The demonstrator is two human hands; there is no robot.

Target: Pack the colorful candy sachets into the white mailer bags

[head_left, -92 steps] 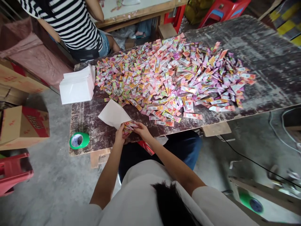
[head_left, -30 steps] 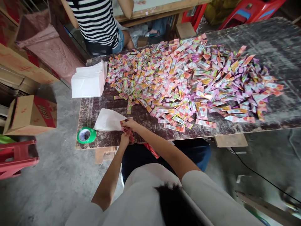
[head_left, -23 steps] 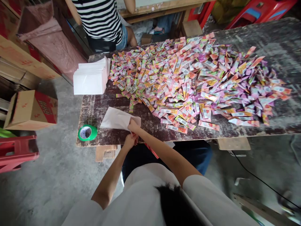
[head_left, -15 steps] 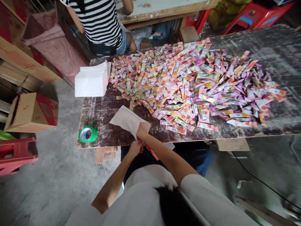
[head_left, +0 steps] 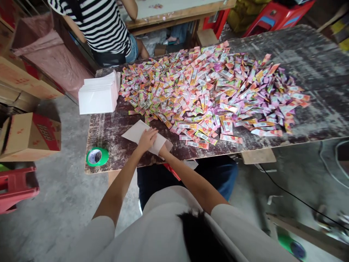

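A white paper bag (head_left: 134, 132) lies tilted near the front edge of the dark worn table, its opening toward my body. On its upper side my left hand (head_left: 147, 139) rests flat, fingers stretched out. My right hand (head_left: 163, 151) reaches into the opening; its fingers are hidden inside, so whether they hold anything does not show. To the right of the bag spreads a large heap of small colourful stick packets (head_left: 196, 91). A stack of white bags (head_left: 96, 96) sits at the table's left end. A red strip-like thing (head_left: 172, 171) shows by my lap, under my right forearm.
A green tape roll (head_left: 97, 157) lies at the table's left front corner. Cardboard boxes (head_left: 32, 136) and a red stool (head_left: 17, 187) stand on the floor at left. Beyond the table sits a person in a striped shirt (head_left: 98, 27), beside a pink-lined bin (head_left: 46, 47).
My left hand has moved from below the bag's opening up onto its top and flattened out. The right hand stays inside the bag. The whole view has shifted slightly.
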